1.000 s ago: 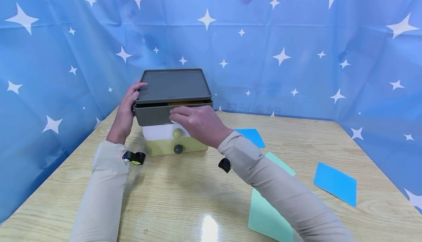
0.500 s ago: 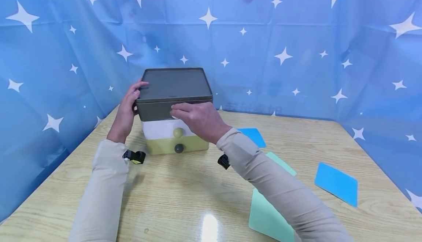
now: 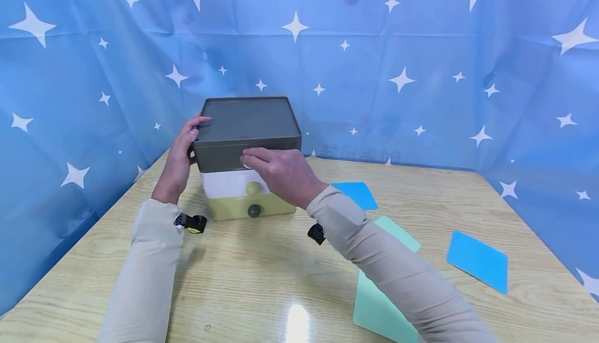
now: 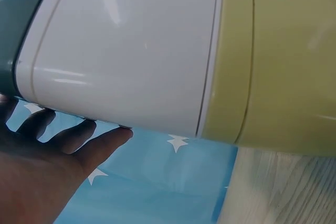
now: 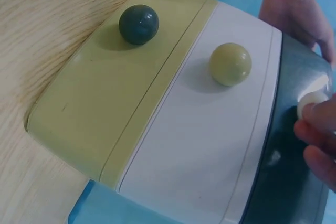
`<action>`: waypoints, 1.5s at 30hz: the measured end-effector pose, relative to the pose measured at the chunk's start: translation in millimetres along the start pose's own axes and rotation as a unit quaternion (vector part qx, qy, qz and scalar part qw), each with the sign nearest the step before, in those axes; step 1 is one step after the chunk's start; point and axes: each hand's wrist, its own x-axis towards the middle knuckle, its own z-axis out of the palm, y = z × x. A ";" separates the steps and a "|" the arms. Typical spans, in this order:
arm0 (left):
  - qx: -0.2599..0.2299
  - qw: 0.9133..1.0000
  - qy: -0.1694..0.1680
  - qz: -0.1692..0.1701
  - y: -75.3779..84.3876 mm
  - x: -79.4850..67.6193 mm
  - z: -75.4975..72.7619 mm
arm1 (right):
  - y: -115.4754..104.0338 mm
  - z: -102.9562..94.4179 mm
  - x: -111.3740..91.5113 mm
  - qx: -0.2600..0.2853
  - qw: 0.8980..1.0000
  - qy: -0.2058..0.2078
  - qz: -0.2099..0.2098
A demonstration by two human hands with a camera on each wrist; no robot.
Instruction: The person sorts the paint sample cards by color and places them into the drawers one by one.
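Observation:
A small stacked drawer box [image 3: 250,119] stands toward the back left of the table, with a dark grey top drawer, a white middle drawer [image 3: 224,184] and an olive-green bottom drawer [image 3: 234,208]. The right hand [image 3: 283,172] pinches the top drawer's white knob [image 5: 310,103], and that drawer sits flush under the grey top. Against the box's left side and top edge rests the left hand [image 3: 178,150], its fingers [image 4: 105,144] extended. Below, a green knob [image 5: 230,64] and a dark knob [image 5: 138,24] protrude from the lower two drawers.
Blue cards [image 3: 478,261] and pale green cards [image 3: 381,309] lie on the right part of the wooden table [image 3: 252,280]. A blue star-patterned cloth [image 3: 346,73] hangs behind and along the sides.
The top drawer has slid inward, pushed by the right hand. Its gap, which showed something orange inside, is gone. The left hand stays against the box.

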 end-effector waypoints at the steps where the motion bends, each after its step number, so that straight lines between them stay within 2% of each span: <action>1: -0.001 1.000 0.000 0.000 -0.2 0.0 -0.1 | -0.4 -0.4 -0.3 0.004 1.000 0.006 -0.001; 6: 0.002 1.000 0.000 0.002 -0.2 0.2 -0.7 | -5.2 -3.5 -1.8 0.029 0.998 0.051 -0.022; 8: 0.002 1.000 0.001 0.002 0.2 0.1 -0.9 | -8.7 -4.3 -3.6 0.035 0.998 0.051 -0.030; 10: 0.001 1.000 0.003 0.003 0.7 0.1 -0.7 | -12.3 -3.8 -7.0 0.036 0.998 0.028 -0.031; 13: -0.004 1.000 0.004 0.005 0.5 -0.1 -0.3 | -17.3 0.2 -12.7 0.024 0.999 -0.040 -0.018; 17: -0.009 1.000 0.004 0.006 -0.6 -0.1 0.1 | -21.1 9.6 -18.7 0.012 0.992 -0.128 0.013; 20: -0.008 1.000 0.002 0.005 -1.5 0.2 0.3 | -21.5 16.2 -21.1 0.008 0.985 -0.168 0.036; 23: -0.009 1.000 0.002 0.006 -1.6 0.3 0.2 | -20.8 21.1 -21.7 0.006 0.981 -0.189 0.048; 33: -0.012 1.000 0.006 0.004 -0.3 -0.5 0.8 | -20.9 29.1 -24.8 0.007 0.985 -0.165 0.048; 45: -0.003 1.000 0.004 0.008 -0.2 -0.9 0.2 | -25.1 27.1 -29.1 0.005 0.989 -0.144 0.045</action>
